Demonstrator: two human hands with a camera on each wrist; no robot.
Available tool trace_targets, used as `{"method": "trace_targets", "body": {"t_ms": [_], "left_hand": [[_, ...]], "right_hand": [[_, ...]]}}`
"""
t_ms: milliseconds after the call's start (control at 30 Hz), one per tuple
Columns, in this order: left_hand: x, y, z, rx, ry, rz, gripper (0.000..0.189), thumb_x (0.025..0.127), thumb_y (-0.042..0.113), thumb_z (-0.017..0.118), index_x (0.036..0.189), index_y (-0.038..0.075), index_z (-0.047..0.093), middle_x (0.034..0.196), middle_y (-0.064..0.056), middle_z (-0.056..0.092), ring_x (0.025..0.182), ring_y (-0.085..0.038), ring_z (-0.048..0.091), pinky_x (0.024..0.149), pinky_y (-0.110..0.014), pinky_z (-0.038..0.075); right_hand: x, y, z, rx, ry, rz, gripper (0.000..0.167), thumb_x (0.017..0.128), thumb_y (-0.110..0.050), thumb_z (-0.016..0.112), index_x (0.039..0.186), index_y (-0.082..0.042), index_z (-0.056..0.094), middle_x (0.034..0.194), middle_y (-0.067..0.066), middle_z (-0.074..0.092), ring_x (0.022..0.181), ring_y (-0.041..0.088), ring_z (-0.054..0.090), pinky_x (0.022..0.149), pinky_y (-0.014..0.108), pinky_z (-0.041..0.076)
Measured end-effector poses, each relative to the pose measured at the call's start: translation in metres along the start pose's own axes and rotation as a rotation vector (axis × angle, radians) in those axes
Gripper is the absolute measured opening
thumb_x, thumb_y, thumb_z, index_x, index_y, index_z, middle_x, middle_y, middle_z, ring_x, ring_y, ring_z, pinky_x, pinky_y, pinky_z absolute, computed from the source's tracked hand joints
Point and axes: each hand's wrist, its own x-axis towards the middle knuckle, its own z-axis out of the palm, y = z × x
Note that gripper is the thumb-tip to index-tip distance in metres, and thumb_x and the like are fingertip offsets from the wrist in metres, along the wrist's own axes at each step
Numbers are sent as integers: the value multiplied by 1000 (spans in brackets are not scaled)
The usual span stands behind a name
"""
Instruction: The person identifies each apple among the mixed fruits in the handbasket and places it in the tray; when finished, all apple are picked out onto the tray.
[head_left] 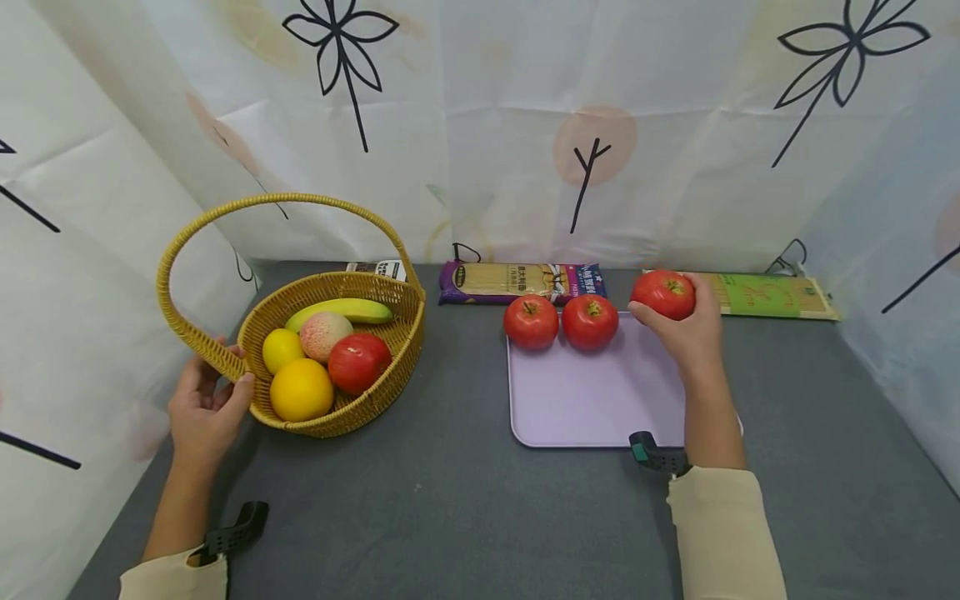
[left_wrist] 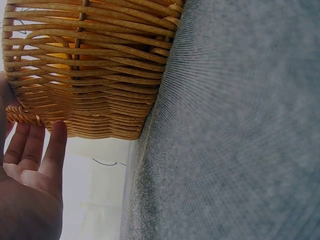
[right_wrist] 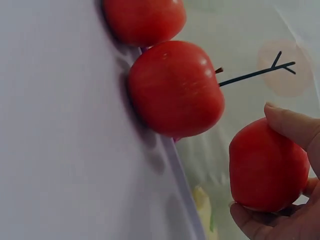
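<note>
A yellow wicker basket [head_left: 397, 408] with a tall arched handle stands at the left of the table. My left hand [head_left: 206, 408] holds it at its left side where the handle meets the rim, fingertips against the weave in the left wrist view. Inside lie a banana [head_left: 352, 311], a peach [head_left: 325, 335], a lemon [head_left: 282, 350], an orange [head_left: 302, 390] and a red apple [head_left: 360, 363]. My right hand [head_left: 693, 333] grips another red apple [right_wrist: 269, 167] between thumb and fingers, raised above the far right of a lilac tray [head_left: 592, 408]. Two red apples [head_left: 531, 322] [head_left: 590, 322] sit side by side along its far edge.
Behind the tray lie a purple-ended noodle pack [head_left: 495, 283] and a green-labelled pack [head_left: 772, 296]. A small packet [head_left: 390, 268] shows partly behind the basket. Patterned curtain [head_left: 495, 125] closes off the back and sides of the grey table [head_left: 450, 517].
</note>
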Motion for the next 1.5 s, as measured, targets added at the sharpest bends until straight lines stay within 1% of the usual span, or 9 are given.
{"method": "trace_targets", "body": {"t_ms": [100,233,433,733,933,1100,1200,1333,1500], "left_hand": [[0,0,0,-16,-3,0,60,84,-21,60,140,-4,52,122,-16,60,113,-23,58,91,-17,50],[-1,1,0,-15,-4,-10,60,84,-21,60,141,-3,52,123,-18,59,113,-23,57,91,-17,50],[0,3,1,37,1,-28,59,86,-18,61,141,-1,52,123,-18,59,114,-23,57,92,-17,50],[-1,1,-1,19,1,-20,59,85,-20,62,141,-2,52,123,-17,59,113,-22,57,91,-17,50],[0,0,0,8,1,-23,60,84,-20,62,141,-2,53,123,-17,60,114,-22,58,90,-16,50],[1,1,1,-13,1,-4,60,83,-22,61,139,-4,53,121,-16,61,112,-21,59,89,-16,51],[1,7,5,-32,-9,7,59,82,-23,59,138,-6,53,120,-17,61,111,-22,59,90,-17,51],[0,20,10,-48,-5,10,56,84,-22,58,137,-5,54,119,-16,61,110,-22,58,91,-17,50],[-1,27,10,-69,-11,27,56,83,-22,58,137,-7,54,117,-18,61,109,-22,59,90,-17,51]], "right_hand": [[5,10,2,-102,-31,19,94,85,-33,80,158,-15,23,155,14,32,142,34,29,105,56,43],[9,21,4,-210,-120,88,101,86,-33,79,159,-6,15,153,26,29,140,44,30,103,60,43],[10,25,6,-211,-130,127,102,87,-32,78,160,-6,11,155,27,24,142,45,26,102,62,43],[10,21,7,-198,-123,138,101,88,-31,76,160,-9,9,156,26,22,143,44,25,103,61,43],[6,9,5,-214,-90,70,96,89,-30,75,160,-11,14,156,24,24,142,42,28,102,60,44],[-3,-8,6,-285,-97,11,94,88,-30,75,160,-12,18,156,24,24,141,43,27,98,63,46],[-11,-22,7,-325,-109,-58,88,89,-28,75,159,-11,24,155,25,26,142,44,27,97,65,46],[-23,-41,13,-339,-180,-182,80,89,-26,74,155,-7,33,154,24,32,142,43,28,97,66,45],[-38,-61,28,-303,-297,-276,70,91,-26,73,151,-7,42,152,21,38,141,41,32,100,65,43]]}}
